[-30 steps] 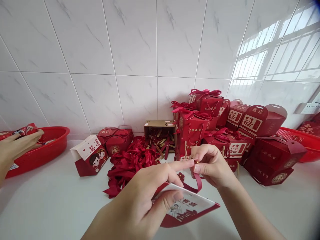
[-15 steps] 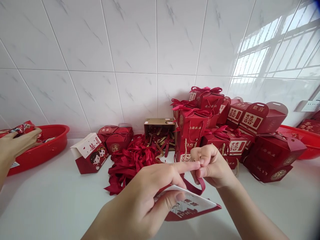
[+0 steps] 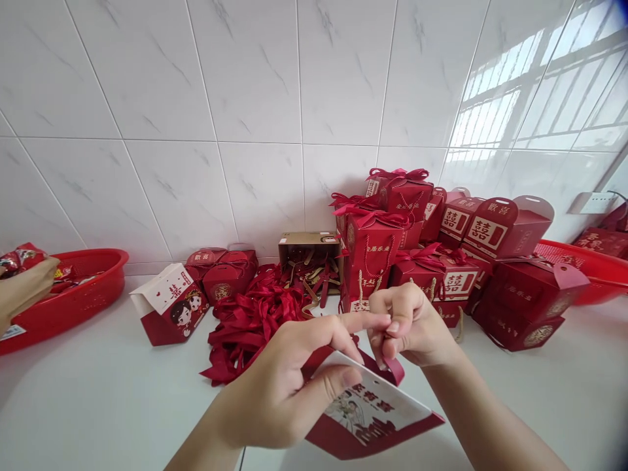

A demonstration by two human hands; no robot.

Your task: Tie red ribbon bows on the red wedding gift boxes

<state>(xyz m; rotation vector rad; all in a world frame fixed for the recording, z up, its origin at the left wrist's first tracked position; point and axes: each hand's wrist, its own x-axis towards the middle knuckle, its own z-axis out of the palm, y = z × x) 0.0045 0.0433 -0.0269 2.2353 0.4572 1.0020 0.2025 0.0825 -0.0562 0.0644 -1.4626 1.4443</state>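
My left hand (image 3: 289,386) pinches the top edge of a red and white printed box (image 3: 373,415) between thumb and fingers, its index finger stretched toward my right fingertips. My right hand (image 3: 409,327) is closed on a dark red ribbon (image 3: 392,371), which loops down behind the box's top edge. The fingertips of both hands meet or nearly meet above the box. Behind my left hand lies a heap of loose red ribbons (image 3: 250,320).
An open carton (image 3: 307,241) with ribbons stands by the wall. Stacked red gift boxes (image 3: 373,248) fill the right. A cartoon-printed box (image 3: 171,304) and a red basket (image 3: 98,288) are at left, where another person's hand (image 3: 27,291) reaches in. Another basket (image 3: 598,288) is far right.
The held box has tipped and shows more of its printed face. My hands stay close together. The other person's hand has moved left, and the whole view has shifted slightly.
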